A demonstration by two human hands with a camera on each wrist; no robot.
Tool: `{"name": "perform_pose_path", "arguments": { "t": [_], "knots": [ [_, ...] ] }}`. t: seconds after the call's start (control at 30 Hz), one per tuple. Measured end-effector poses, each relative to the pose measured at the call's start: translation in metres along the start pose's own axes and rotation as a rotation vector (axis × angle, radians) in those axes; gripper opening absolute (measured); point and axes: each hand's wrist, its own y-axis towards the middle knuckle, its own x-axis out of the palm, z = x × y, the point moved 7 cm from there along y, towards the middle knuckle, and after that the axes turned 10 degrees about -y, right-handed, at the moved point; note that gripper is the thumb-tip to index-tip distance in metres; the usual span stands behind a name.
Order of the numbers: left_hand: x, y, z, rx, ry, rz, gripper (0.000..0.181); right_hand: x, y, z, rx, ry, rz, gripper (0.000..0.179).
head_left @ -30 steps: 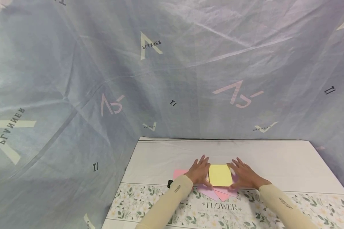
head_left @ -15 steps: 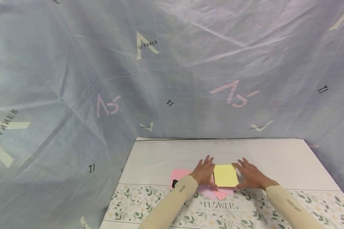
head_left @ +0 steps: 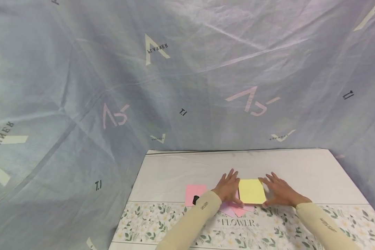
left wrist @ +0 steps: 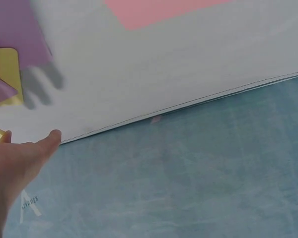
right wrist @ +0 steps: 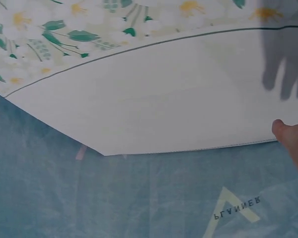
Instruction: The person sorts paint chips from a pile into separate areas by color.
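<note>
Fingers [head_left: 230,176]: left hand [head_left: 227,190] and right hand [head_left: 280,192] pinch yellow square [head_left: 251,191] by opposite sides | Position: between hands, over table [head_left: 181,167], clearance unclear | Risk: uneven pressure may bow or tilt it; low left edge may drag loose sheets [head_left: 238,210]; left sleeve [head_left: 196,219] may knock black item [head_left: 196,199]
</note>
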Motion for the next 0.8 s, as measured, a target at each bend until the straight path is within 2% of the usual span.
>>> {"name": "perform_pose_path", "arguments": {
  "t": [0.27,0.5,0.8],
  "knots": [
    [0.008,0.007,0.016,0.004,0.004,-0.012,0.117,0.002,-0.013,0.012,0.001,-0.028,0.0,0.108],
    [0.006,0.012,0.029,0.017,0.017,-0.009,0.116,-0.003,-0.024,0.021,0.013,-0.018,-0.017,0.107],
    [0.01,0.021,0.044,0.03,0.096,0.008,0.116,0.0,-0.034,0.035,0.045,0.022,-0.054,0.107]
  ]
}}
